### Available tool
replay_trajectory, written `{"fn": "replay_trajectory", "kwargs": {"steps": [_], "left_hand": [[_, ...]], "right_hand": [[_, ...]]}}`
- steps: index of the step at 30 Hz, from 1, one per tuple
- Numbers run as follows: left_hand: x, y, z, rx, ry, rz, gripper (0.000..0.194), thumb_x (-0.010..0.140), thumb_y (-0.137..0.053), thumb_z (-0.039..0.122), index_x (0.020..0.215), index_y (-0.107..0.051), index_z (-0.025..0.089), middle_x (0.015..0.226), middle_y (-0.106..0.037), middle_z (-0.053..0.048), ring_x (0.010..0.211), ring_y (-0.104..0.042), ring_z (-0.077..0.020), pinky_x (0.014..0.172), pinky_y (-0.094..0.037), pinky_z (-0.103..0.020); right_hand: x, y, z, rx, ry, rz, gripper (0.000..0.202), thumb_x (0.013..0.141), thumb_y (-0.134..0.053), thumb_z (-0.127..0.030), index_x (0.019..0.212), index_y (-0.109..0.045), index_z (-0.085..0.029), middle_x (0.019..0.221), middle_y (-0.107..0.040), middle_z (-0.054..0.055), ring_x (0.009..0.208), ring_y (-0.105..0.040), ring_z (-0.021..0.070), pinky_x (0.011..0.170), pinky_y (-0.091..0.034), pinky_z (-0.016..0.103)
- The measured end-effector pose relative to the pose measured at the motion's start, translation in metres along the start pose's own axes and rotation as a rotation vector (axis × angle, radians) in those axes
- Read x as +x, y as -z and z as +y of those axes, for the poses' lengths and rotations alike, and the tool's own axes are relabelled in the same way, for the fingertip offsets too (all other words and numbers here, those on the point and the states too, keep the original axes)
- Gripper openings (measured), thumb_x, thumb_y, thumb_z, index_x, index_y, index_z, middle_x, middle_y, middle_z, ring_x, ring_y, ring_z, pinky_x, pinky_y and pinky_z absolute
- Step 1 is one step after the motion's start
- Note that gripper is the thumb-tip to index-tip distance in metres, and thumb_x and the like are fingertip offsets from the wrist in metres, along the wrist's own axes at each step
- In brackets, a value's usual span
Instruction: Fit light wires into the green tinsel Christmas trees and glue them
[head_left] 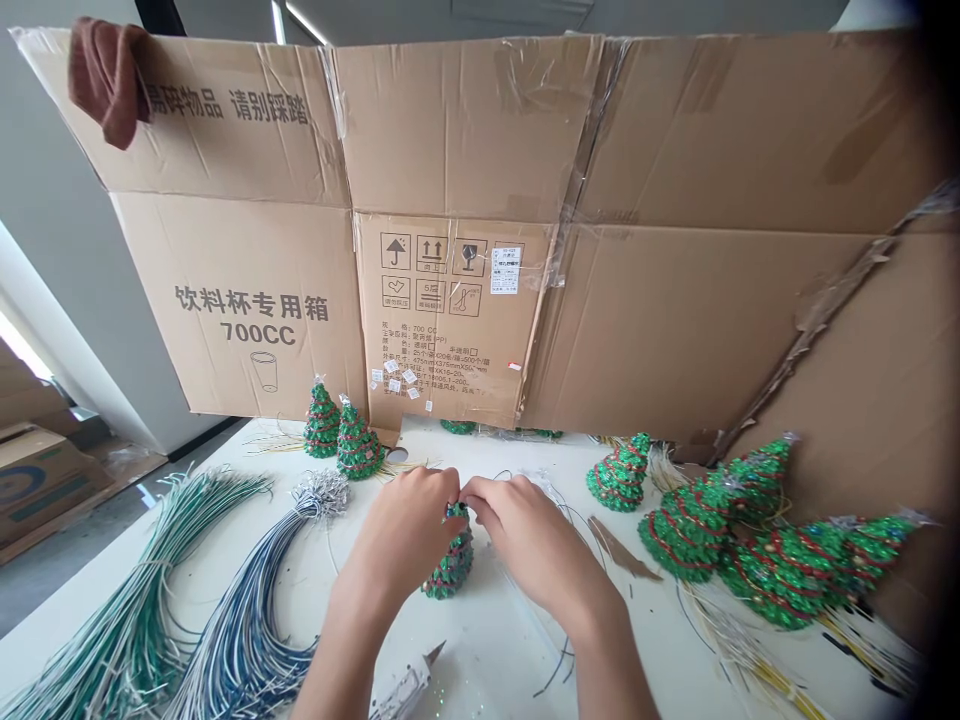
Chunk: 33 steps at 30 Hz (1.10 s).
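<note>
A small green tinsel tree with red garland stands upright on the white table, between my forearms. My left hand is at its top from the left, fingers bent and closed near the tip. From the right, my right hand meets it there, thumb and forefinger pinched together. Whatever lies between the fingertips is too small to make out. The hands partly cover the upper part of the tree. Below the tree lies a utility knife with its blade out.
Bundles of green wires and blue wires lie at the left. Two trees stand behind them. Several more trees with wires are at the right. A tall cardboard screen closes off the back.
</note>
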<state>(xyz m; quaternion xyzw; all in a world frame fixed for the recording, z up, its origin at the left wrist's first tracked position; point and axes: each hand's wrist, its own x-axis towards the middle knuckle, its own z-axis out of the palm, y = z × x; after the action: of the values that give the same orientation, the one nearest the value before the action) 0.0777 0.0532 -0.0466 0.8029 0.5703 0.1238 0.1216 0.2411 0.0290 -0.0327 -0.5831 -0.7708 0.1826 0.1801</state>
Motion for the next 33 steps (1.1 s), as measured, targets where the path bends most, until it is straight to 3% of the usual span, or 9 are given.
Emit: {"fn": "replay_trajectory", "kwargs": {"steps": [6, 10, 13, 18, 26, 30, 33], "left_hand": [[0.002, -0.004, -0.006, -0.007, -0.009, 0.02, 0.007, 0.092, -0.075, 0.017, 0.094, -0.069, 0.021, 0.098, -0.079, -0.008, 0.093, -0.073, -0.0282, 0.07, -0.039, -0.034], [0.001, -0.002, -0.007, -0.051, -0.007, 0.015, 0.005, 0.095, -0.074, 0.02, 0.095, -0.069, 0.021, 0.1, -0.079, -0.007, 0.094, -0.074, -0.0283, 0.072, -0.041, -0.034], [0.001, 0.0, -0.008, -0.074, 0.0, 0.019, 0.004, 0.096, -0.074, 0.022, 0.097, -0.07, 0.022, 0.102, -0.078, -0.006, 0.096, -0.073, -0.0282, 0.074, -0.043, -0.034], [0.005, 0.0, -0.01, -0.125, -0.023, 0.075, 0.015, 0.093, -0.075, 0.016, 0.105, -0.07, 0.024, 0.11, -0.076, -0.004, 0.096, -0.072, -0.0252, 0.078, -0.046, -0.034], [0.008, -0.007, -0.015, -0.143, -0.012, 0.151, 0.011, 0.092, -0.076, 0.015, 0.094, -0.069, 0.024, 0.101, -0.079, -0.002, 0.094, -0.074, -0.0254, 0.075, -0.044, -0.032], [0.01, -0.007, -0.017, -0.157, 0.016, 0.177, 0.014, 0.097, -0.071, 0.017, 0.085, -0.069, 0.023, 0.093, -0.08, -0.001, 0.087, -0.073, -0.0228, 0.071, -0.042, -0.032], [0.01, -0.006, -0.017, -0.172, 0.031, 0.172, 0.014, 0.095, -0.073, 0.018, 0.084, -0.07, 0.024, 0.091, -0.08, 0.001, 0.088, -0.072, -0.0229, 0.073, -0.042, -0.033]], "right_hand": [[0.004, -0.004, -0.001, -0.004, 0.013, 0.021, 0.037, 0.112, -0.042, -0.015, 0.097, -0.074, -0.027, 0.09, -0.074, 0.005, 0.086, -0.067, 0.0245, 0.069, -0.037, 0.031], [0.005, -0.007, -0.004, -0.057, -0.054, 0.042, 0.019, 0.11, -0.047, -0.014, 0.113, -0.062, -0.025, 0.09, -0.071, 0.005, 0.083, -0.067, 0.0253, 0.066, -0.036, 0.031], [0.008, -0.012, -0.005, -0.031, -0.079, 0.054, 0.013, 0.11, -0.048, -0.015, 0.114, -0.054, -0.026, 0.087, -0.069, 0.003, 0.079, -0.066, 0.0246, 0.064, -0.034, 0.03], [0.014, -0.018, -0.001, 0.04, -0.041, 0.01, 0.017, 0.11, -0.04, -0.011, 0.109, -0.049, -0.026, 0.092, -0.07, 0.004, 0.083, -0.067, 0.0244, 0.062, -0.031, 0.03], [0.016, -0.018, 0.0, 0.062, -0.009, -0.019, 0.022, 0.107, -0.04, -0.008, 0.112, -0.051, -0.026, 0.097, -0.072, 0.005, 0.085, -0.069, 0.0242, 0.065, -0.036, 0.029], [0.016, -0.018, 0.004, 0.088, -0.033, -0.051, 0.023, 0.108, -0.039, -0.012, 0.121, -0.053, -0.027, 0.102, -0.075, 0.007, 0.091, -0.073, 0.0263, 0.07, -0.042, 0.03], [0.015, -0.017, 0.009, 0.141, -0.041, -0.028, 0.032, 0.11, -0.04, -0.019, 0.141, -0.048, -0.028, 0.123, -0.076, 0.012, 0.112, -0.073, 0.0306, 0.082, -0.05, 0.035]]}}
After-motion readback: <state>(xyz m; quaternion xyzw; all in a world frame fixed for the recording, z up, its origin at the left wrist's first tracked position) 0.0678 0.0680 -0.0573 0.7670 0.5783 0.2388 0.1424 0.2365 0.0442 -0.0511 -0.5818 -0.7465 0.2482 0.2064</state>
